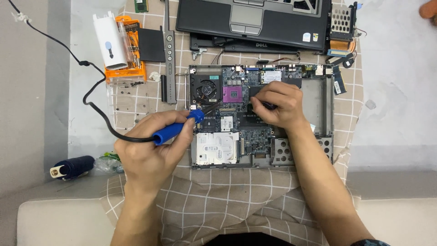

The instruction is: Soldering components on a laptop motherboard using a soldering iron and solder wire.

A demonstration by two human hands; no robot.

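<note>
My left hand (pixel 152 146) grips the blue handle of a corded soldering iron (pixel 177 129), its dark tip reaching up-right over the opened laptop base (pixel 325 114). The bare motherboard (pixel 236 114) shows a fan (pixel 206 89) and a purple processor socket (pixel 232 94). My right hand (pixel 275 104) rests on the board's middle, fingers pinched on a small dark tool (pixel 269 106) that is mostly hidden under them. The iron's tip sits a short way left of that hand.
A checked cloth (pixel 218 196) lies under everything. At the back sit the laptop's palmrest and keyboard frame (pixel 252 20). To the left are an orange screwdriver case (pixel 125 45), a black strip (pixel 169 59), loose screws and the black cable (pixel 91 102). A dark blue canister (pixel 73 167) lies lower left.
</note>
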